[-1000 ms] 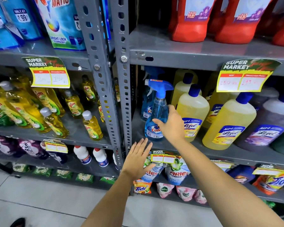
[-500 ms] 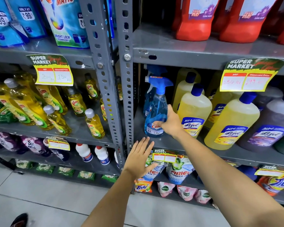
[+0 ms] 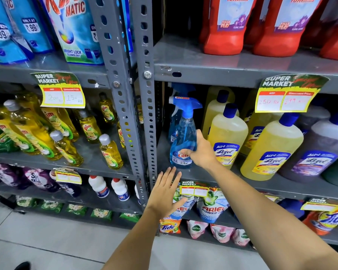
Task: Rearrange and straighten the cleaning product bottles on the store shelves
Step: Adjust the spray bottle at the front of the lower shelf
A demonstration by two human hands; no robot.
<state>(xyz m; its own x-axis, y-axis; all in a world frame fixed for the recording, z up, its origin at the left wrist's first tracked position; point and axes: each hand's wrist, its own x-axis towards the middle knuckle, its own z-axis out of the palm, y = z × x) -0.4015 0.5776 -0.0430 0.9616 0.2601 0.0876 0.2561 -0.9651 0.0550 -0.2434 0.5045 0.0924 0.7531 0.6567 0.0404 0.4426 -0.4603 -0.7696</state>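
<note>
Two spray bottles [image 3: 182,137], right hand [image 3: 200,152] gripping one

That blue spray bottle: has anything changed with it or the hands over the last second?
The right hand slid lower on the blue spray bottle, from its middle to the label near the base, and now grips it there. The bottle stays upright on the shelf, at the same spot beside the yellow bottle. The left hand remains open below the shelf edge, touching nothing.
</note>
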